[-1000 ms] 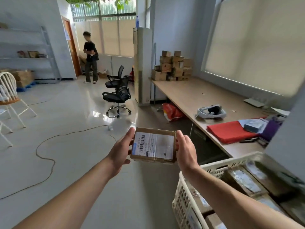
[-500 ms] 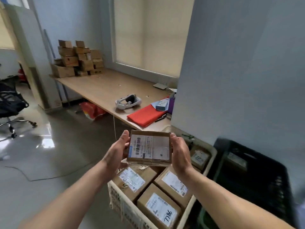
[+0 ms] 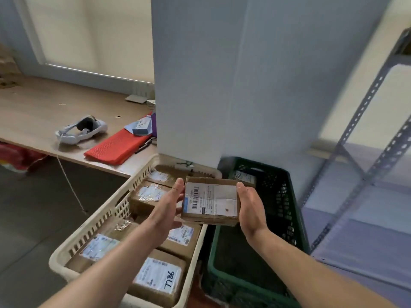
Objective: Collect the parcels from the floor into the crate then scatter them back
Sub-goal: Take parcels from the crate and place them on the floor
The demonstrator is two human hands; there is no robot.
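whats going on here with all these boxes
A person holds a labelled parcel between left hand and right hand, above where a cream crate and a green crate stand side by side. The cream crate is full of parcels; the green crate shows a single parcel at its far end. The held parcel is not yet set down.

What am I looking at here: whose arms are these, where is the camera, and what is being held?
There is no machine here. A person wears one wide-angle camera on the head, so you look down along their own two bare arms. The left hand and right hand hold a labelled parcel between them, above the right rim of a white crate. That crate holds other parcels. A green crate stands beside it. On the desk to the left lie a headset and a red cloth.
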